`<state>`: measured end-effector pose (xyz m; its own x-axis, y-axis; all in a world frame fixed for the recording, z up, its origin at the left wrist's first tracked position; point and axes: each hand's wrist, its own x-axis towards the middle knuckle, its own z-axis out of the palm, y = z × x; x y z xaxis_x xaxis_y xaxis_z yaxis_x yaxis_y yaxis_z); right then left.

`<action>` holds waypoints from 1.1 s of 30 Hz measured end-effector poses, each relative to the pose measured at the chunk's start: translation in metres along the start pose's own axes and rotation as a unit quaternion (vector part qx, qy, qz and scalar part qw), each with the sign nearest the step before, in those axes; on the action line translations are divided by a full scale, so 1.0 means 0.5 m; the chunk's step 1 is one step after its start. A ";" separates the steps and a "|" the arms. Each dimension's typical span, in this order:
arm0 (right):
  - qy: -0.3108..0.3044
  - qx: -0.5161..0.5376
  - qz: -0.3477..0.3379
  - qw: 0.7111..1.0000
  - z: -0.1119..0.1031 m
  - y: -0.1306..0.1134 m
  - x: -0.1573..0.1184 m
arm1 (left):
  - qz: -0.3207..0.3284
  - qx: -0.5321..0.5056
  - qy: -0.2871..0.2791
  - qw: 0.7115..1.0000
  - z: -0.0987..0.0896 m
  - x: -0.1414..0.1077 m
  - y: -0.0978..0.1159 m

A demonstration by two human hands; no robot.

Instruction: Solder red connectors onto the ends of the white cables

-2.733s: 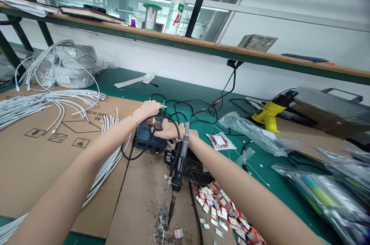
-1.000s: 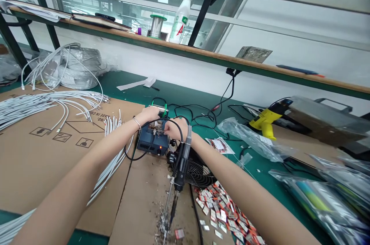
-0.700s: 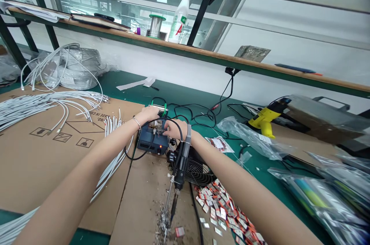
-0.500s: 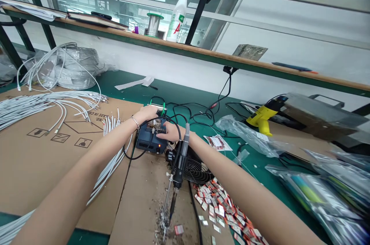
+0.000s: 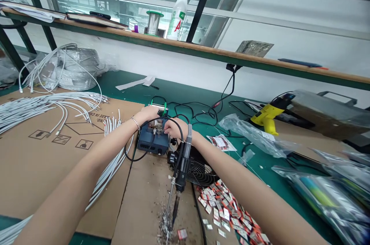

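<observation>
The right hand [image 5: 175, 128], stretched out flatter half a second ago, is now curled, fingertips at the right edge of the dark-blue metal box [image 5: 152, 142], whose orange light no longer glows; whether it grips anything, I cannot tell. The left hand [image 5: 149, 114] reaches over the box's far left side, its fingers hidden, their closure unclear. Nearer than the right hand slants a black soldering iron [image 5: 183, 164], beside a round black wire grille [image 5: 200, 173]
</observation>
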<state>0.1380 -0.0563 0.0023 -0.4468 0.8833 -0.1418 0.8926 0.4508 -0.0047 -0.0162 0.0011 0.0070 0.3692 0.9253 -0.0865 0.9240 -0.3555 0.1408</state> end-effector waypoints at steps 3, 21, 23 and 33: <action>0.003 0.006 0.002 1.000 0.005 0.006 -0.001 | -0.001 0.001 -0.005 1.000 -0.003 -0.001 0.002; 0.007 0.013 -0.003 1.000 0.009 0.013 0.009 | 0.001 -0.008 -0.007 1.000 -0.013 -0.011 0.008; 0.006 0.018 -0.001 1.000 0.009 0.012 0.006 | 0.003 -0.005 -0.005 1.000 -0.011 -0.008 0.007; -0.050 0.090 0.008 0.995 0.013 -0.003 -0.006 | 0.003 0.004 -0.005 1.000 -0.012 -0.007 0.005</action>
<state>0.1384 -0.0602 -0.0039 -0.4322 0.8691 -0.2404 0.8999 0.3986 -0.1768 -0.0159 -0.0022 0.0135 0.3763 0.9215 -0.0960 0.9223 -0.3627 0.1338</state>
